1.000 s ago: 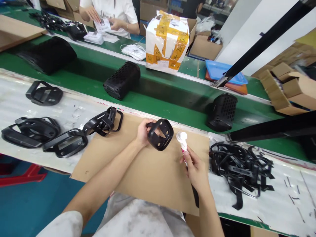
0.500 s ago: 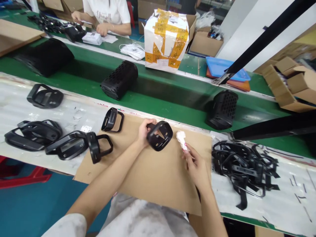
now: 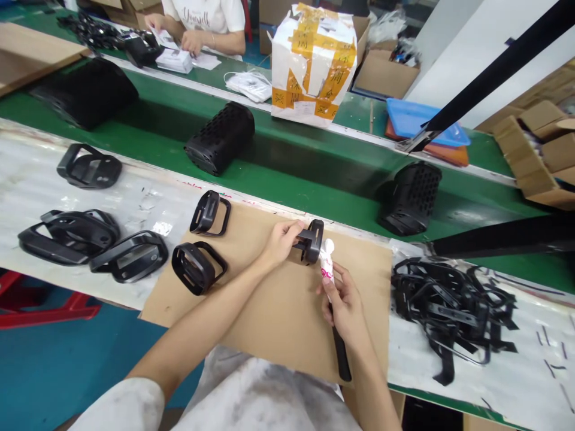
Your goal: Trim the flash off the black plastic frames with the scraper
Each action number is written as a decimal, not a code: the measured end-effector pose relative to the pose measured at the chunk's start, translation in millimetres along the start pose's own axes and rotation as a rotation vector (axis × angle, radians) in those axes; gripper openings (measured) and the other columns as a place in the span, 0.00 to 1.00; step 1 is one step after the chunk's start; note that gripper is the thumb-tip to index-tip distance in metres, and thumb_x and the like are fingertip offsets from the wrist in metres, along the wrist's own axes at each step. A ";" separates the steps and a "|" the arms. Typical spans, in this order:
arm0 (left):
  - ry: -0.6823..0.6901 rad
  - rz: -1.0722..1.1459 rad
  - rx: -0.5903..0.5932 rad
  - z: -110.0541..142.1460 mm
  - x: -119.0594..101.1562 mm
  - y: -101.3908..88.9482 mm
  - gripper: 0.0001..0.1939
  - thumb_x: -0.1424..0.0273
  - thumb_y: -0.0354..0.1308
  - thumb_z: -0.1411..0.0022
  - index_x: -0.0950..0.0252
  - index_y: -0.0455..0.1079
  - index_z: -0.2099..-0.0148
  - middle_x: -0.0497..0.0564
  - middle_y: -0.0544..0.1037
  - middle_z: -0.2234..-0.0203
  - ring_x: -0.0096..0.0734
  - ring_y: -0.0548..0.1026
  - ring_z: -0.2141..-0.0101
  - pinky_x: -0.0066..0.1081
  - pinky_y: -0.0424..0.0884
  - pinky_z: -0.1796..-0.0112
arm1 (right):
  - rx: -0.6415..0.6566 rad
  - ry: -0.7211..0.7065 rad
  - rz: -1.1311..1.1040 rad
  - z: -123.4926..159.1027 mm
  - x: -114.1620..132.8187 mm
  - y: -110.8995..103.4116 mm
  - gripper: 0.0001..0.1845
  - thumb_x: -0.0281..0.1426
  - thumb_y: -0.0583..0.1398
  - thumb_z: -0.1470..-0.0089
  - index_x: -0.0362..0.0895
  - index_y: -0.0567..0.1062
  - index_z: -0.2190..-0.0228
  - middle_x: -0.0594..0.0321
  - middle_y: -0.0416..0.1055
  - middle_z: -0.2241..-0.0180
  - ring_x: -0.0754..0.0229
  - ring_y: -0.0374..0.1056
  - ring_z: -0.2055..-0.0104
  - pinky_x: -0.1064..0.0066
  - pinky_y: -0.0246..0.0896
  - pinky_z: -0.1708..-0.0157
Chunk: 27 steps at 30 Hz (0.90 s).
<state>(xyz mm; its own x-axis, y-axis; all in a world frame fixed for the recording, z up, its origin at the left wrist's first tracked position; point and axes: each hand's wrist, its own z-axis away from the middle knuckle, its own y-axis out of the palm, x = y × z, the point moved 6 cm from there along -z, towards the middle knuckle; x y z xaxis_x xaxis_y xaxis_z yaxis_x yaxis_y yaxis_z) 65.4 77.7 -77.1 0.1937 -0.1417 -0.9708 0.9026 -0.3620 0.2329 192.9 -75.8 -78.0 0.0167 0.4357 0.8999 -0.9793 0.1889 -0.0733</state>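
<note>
My left hand grips a black plastic frame part and holds it edge-on just above a brown cardboard sheet. My right hand is closed round a long tool with a black handle and a white wrapped tip. That tip touches the frame's right side. Two more black frame parts stand on the cardboard to the left.
A pile of thin black strips lies to the right. Larger black frames lie at left. Perforated black housings sit on the green conveyor. Beyond it are a taped box and a person in white.
My left hand has turned the frame part from face-on to edge-on. The wrapped tip came in against it. One loose frame shifted on the cardboard at left.
</note>
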 end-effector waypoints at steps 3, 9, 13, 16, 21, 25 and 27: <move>0.035 -0.073 0.034 2.9 -1.7 2.1 0.27 0.49 0.52 0.33 0.65 0.55 0.74 0.45 0.55 0.79 0.22 0.53 0.76 0.28 0.53 0.73 | 0.029 -0.014 0.158 -0.2 -0.4 -0.2 0.37 0.54 0.57 0.35 0.48 0.62 0.33 0.63 0.69 0.65 0.70 0.59 0.84 0.75 0.54 0.86; 0.044 -0.199 0.082 8.5 -6.0 9.1 0.28 0.48 0.48 0.32 0.65 0.54 0.76 0.46 0.55 0.81 0.23 0.54 0.76 0.29 0.53 0.72 | -0.027 0.009 0.172 -1.2 -10.6 -9.3 0.41 0.55 0.57 0.35 0.45 0.62 0.31 0.65 0.63 0.70 0.71 0.54 0.82 0.76 0.50 0.85; 0.056 -0.201 0.098 8.1 -4.7 11.8 0.28 0.48 0.48 0.31 0.65 0.55 0.75 0.46 0.54 0.79 0.23 0.53 0.75 0.29 0.53 0.72 | -0.039 0.030 0.158 -0.2 -10.8 -11.7 0.44 0.57 0.58 0.38 0.42 0.64 0.32 0.66 0.63 0.71 0.71 0.53 0.81 0.76 0.50 0.83; 0.065 -0.193 0.088 8.4 -3.2 11.3 0.27 0.50 0.49 0.30 0.65 0.53 0.74 0.46 0.53 0.78 0.23 0.52 0.75 0.29 0.52 0.72 | -0.076 0.040 0.095 3.8 1.1 -13.8 0.44 0.57 0.60 0.40 0.40 0.66 0.35 0.66 0.62 0.72 0.71 0.52 0.82 0.76 0.48 0.85; 0.082 -0.210 0.099 10.6 -2.4 13.1 0.28 0.50 0.47 0.28 0.65 0.53 0.73 0.47 0.53 0.77 0.24 0.53 0.74 0.28 0.51 0.71 | -0.285 0.010 -0.094 10.4 8.4 -16.0 0.38 0.58 0.60 0.41 0.43 0.70 0.43 0.68 0.61 0.73 0.72 0.49 0.84 0.77 0.45 0.87; 0.068 -0.236 0.069 12.0 -1.9 12.8 0.28 0.50 0.47 0.29 0.66 0.56 0.73 0.48 0.56 0.77 0.24 0.55 0.73 0.28 0.52 0.71 | -0.048 0.112 -0.014 5.1 -3.8 -0.7 0.41 0.61 0.60 0.44 0.40 0.71 0.46 0.69 0.58 0.76 0.71 0.50 0.84 0.76 0.46 0.87; 0.063 -0.251 0.052 12.4 -1.9 12.2 0.27 0.50 0.46 0.29 0.66 0.57 0.73 0.48 0.57 0.77 0.24 0.55 0.73 0.28 0.53 0.71 | -0.024 0.114 0.046 5.5 0.2 -3.6 0.41 0.60 0.61 0.42 0.41 0.70 0.42 0.69 0.59 0.75 0.71 0.50 0.84 0.76 0.45 0.87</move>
<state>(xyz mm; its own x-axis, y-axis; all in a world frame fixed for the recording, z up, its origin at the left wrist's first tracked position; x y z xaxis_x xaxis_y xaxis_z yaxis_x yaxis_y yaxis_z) 71.2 62.2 -71.7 -0.0084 0.0156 -0.9998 0.9048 -0.4256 -0.0142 195.3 -81.2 -75.2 -0.0042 0.5416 0.8406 -0.9743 0.1870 -0.1254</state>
